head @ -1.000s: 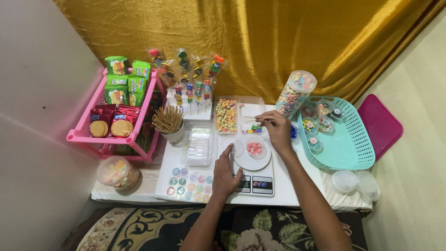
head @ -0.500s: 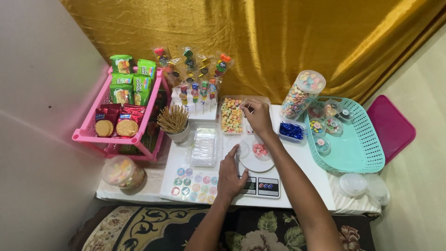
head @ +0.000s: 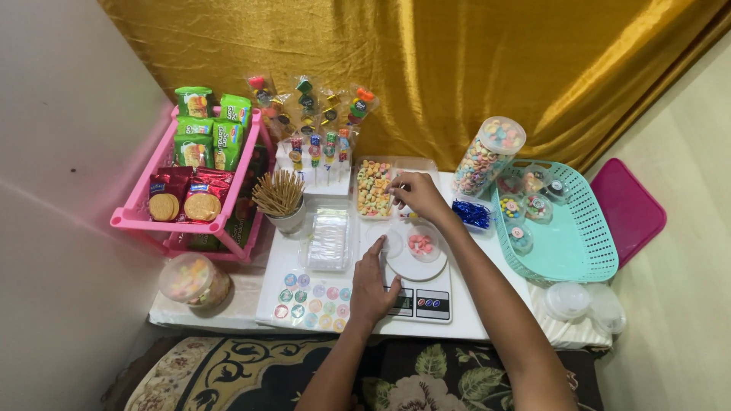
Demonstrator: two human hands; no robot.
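My left hand (head: 372,285) rests flat at the left edge of a white kitchen scale (head: 417,293), fingertips near a clear round lid (head: 382,242). On the scale sits a small clear cup (head: 421,243) with pink candies in it. My right hand (head: 416,195) reaches over a clear tray of colourful candies (head: 373,188) behind the scale, its fingers pinched together at the tray's right edge. What they pinch is too small to tell.
A pink rack (head: 199,181) of snack packets stands at left, beside a cup of wooden sticks (head: 279,195). Lollipops (head: 314,114) stand at the back. A tall candy jar (head: 485,156) and a teal basket (head: 562,228) are at right. A sticker sheet (head: 312,298) lies in front.
My right hand has moved left from near the tall jar and the basket to the candy tray. My left hand has stayed by the scale.
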